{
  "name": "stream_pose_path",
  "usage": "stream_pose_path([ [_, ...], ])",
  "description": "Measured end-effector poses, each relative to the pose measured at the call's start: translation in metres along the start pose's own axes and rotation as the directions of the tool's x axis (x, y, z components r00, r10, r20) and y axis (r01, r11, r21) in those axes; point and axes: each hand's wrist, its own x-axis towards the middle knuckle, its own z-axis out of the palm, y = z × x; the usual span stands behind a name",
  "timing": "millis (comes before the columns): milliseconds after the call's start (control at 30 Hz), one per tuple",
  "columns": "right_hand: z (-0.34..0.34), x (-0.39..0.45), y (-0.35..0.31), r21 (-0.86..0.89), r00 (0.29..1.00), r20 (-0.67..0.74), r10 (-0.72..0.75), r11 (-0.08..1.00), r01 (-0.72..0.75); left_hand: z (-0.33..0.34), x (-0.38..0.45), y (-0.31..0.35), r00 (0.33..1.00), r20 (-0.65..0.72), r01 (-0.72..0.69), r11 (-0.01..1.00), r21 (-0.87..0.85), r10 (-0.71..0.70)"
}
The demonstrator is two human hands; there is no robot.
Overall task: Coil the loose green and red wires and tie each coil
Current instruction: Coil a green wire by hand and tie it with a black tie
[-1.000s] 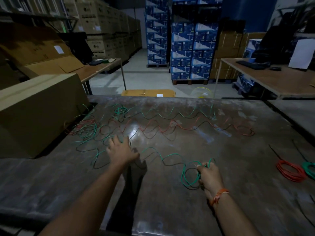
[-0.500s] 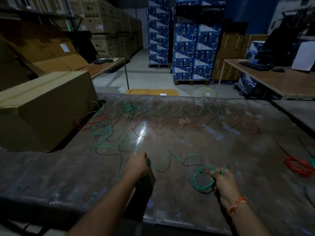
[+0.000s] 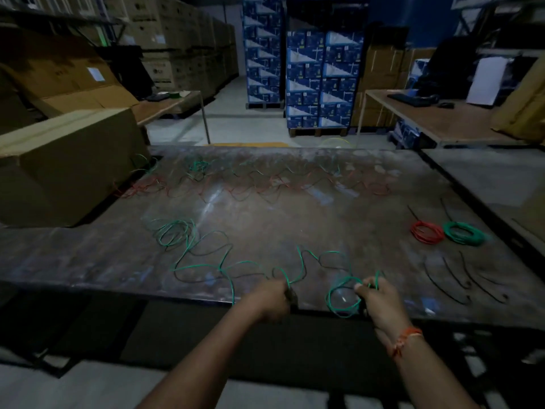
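At the near edge of the bench (image 3: pixel 88 270), your right hand (image 3: pixel 380 299) grips a small coil of green wire (image 3: pixel 342 296), the loops hanging just over the edge. Your left hand (image 3: pixel 269 299) is closed around the same wire a little to the left; from there it snakes in loose bends up and left to a tangle (image 3: pixel 174 231) in the middle of the bench. More loose red wire (image 3: pixel 265 187) and green wire lies along the far side, blurred. A finished red coil (image 3: pixel 427 231) and a finished green coil (image 3: pixel 464 233) touch near the right edge, with black ties (image 3: pixel 448 278) lying nearer you. A cardboard box (image 3: pixel 67 160) fills the left corner. No writing on it can be read. The middle of the bench between tangle and coils is open.
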Motion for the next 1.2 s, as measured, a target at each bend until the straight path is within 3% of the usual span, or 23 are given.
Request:
stream_pose_path([
  [133,-0.04,-0.036,0.001,-0.048,0.979,0.183,-0.084,0.994,0.094,0.03,-0.039,0.043,0.912,0.386,-0.183,0.98,0.076,0.141],
  [200,-0.056,-0.043,-0.004,-0.062,0.964,0.238,-0.119,0.989,0.137,0.036,-0.048,0.054,0.885,0.452,-0.181,0.976,0.124,0.107],
  [367,-0.084,-0.056,-0.022,-0.069,0.921,0.3,-0.249,0.957,0.282,0.02,-0.056,0.069,0.976,0.216,-0.105,0.946,0.307,0.038],
  [533,-0.093,-0.063,-0.043,-0.013,0.862,0.399,-0.311,0.939,0.345,-0.003,-0.052,0.07,0.998,-0.024,-0.054,0.958,0.28,0.063],
  [633,-0.091,-0.065,-0.056,0.051,0.835,0.449,-0.316,0.943,0.33,-0.007,-0.046,0.072,0.947,-0.29,-0.083,0.98,0.182,0.134],
  [700,-0.087,-0.065,-0.064,0.06,0.815,0.476,-0.331,0.937,0.345,-0.006,-0.041,0.074,0.89,-0.42,-0.19,0.982,0.016,0.178],
  [800,-0.079,-0.062,-0.072,0.059,0.798,0.512,-0.319,0.939,0.338,-0.007,-0.032,0.078,0.841,-0.46,-0.443,0.849,-0.287,0.284],
  [900,-0.072,-0.058,-0.083,-0.003,0.8,0.51,-0.316,0.929,0.369,-0.012,-0.018,0.08,0.783,-0.466,-0.588,0.733,-0.342,0.411],
  [1067,-0.06,-0.05,-0.111,-0.071,0.734,0.487,-0.474,0.816,0.574,-0.025,0.004,0.082,0.69,-0.547,-0.696,0.64,-0.325,0.474],
  [1133,-0.053,-0.039,-0.117,-0.118,0.702,0.41,-0.583,0.729,0.674,-0.034,0.011,0.083,0.656,-0.604,-0.727,0.593,-0.346,0.453],
  [1200,-0.048,-0.024,-0.119,-0.214,0.703,0.292,-0.648,0.673,0.708,-0.046,0.015,0.084,0.679,-0.601,-0.722,0.533,-0.441,0.422],
])
